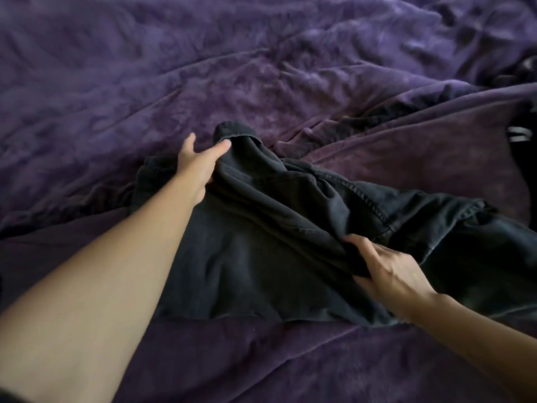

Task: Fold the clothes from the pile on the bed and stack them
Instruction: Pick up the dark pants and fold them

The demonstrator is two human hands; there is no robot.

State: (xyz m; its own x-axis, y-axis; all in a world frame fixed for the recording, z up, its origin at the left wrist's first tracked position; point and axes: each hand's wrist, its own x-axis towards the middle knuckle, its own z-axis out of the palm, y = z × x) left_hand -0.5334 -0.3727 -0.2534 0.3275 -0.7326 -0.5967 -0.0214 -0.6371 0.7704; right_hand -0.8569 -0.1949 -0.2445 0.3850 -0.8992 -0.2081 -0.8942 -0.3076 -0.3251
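Observation:
A black denim garment [261,242] lies spread on the purple bed cover [145,82], its hem toward me and a cuffed end raised at the far side. My left hand [200,164] holds the raised part near that cuff, thumb on top of the cloth and fingers under it. My right hand [386,269] pinches a fold of the same garment at its right middle, fingers curled into the cloth. The rest of the garment bunches to the right, with stitched seams showing.
The purple cover is rumpled, with ridges running across the bed. At the right edge lies a dark heap of clothing [523,135] with white stripes, mostly cut off by the frame.

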